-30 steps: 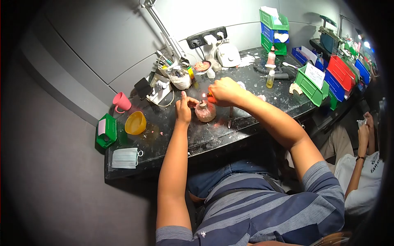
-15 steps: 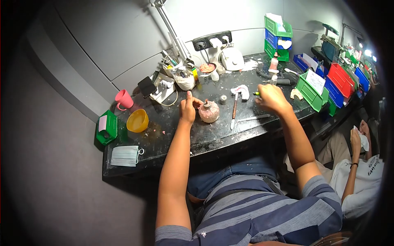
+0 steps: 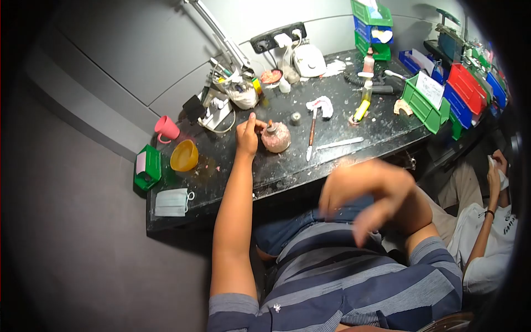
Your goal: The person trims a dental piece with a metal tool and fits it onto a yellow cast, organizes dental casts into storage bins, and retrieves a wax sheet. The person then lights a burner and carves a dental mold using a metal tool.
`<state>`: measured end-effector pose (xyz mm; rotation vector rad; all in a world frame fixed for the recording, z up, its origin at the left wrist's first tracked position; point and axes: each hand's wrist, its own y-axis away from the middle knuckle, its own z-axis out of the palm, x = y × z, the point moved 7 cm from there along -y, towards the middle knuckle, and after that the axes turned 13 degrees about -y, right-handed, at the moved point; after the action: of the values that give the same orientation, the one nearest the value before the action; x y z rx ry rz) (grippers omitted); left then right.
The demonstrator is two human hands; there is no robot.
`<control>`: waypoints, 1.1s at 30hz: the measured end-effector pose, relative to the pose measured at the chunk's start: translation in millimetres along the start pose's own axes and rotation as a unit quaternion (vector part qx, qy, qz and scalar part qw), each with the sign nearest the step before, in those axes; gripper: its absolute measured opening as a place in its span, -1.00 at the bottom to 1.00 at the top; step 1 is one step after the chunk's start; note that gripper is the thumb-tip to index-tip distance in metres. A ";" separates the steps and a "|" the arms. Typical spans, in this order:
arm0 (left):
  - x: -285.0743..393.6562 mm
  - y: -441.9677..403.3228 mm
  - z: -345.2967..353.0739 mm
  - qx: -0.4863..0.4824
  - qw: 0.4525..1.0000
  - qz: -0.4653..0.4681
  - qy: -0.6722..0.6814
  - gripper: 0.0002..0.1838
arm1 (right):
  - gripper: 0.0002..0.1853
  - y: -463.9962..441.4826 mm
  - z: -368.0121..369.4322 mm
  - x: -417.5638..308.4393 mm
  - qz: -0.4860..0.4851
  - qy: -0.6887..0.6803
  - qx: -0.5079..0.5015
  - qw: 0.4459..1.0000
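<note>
My left hand rests on the bench with thumb up and index finger stretched to the neck of a round, wax-smeared spirit lamp. It seems to touch the lamp without wrapping round it. Over my lap, off the bench edge, my right hand is blurred, fingers apart and nothing visible in it. A yellow lighter lies on the bench. Right of the lamp is a small metal cap. A wooden-handled wax knife touches a white horseshoe-shaped dental piece. A pale slim tool lies nearby.
Left on the bench are a yellow bowl, a pink mug, a green bin and a face mask. Colored bins line the right side. A lamp arm rises behind. Another person sits at right.
My right hand has let go of the lighter, now lying on the bench, and has drawn back over my lap. My left hand stays by the spirit lamp. The view has shifted slightly.
</note>
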<state>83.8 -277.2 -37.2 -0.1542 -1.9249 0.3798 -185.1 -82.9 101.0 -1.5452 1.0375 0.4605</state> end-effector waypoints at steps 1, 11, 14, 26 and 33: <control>0.2 0.3 0.4 -0.002 1.000 -0.004 0.005 -0.38 | -0.30 -16.0 38.5 -7.0 0.008 -0.113 -0.092 0.989; 1.9 -0.5 -2.2 0.020 1.000 -0.004 -0.008 -0.37 | -0.77 -14.6 92.2 3.5 -0.098 -0.408 0.018 0.908; 0.6 -1.7 -1.3 0.002 1.000 -0.014 -0.008 -0.34 | -0.77 -26.3 84.4 -4.9 -0.019 -0.492 0.134 0.860; 3.5 -1.3 0.5 -0.016 1.000 -0.008 0.006 -0.39 | -0.75 -72.8 112.0 -0.2 -0.113 -0.608 0.024 0.786; 7.8 0.2 -0.4 -0.013 1.000 0.001 -0.011 -0.39 | -0.62 -72.5 120.2 13.3 -0.079 -0.680 0.021 0.728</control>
<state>81.2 -274.8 -30.3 -0.1692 -1.9513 0.3596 -89.3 20.5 101.6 -0.8083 -0.2553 1.1743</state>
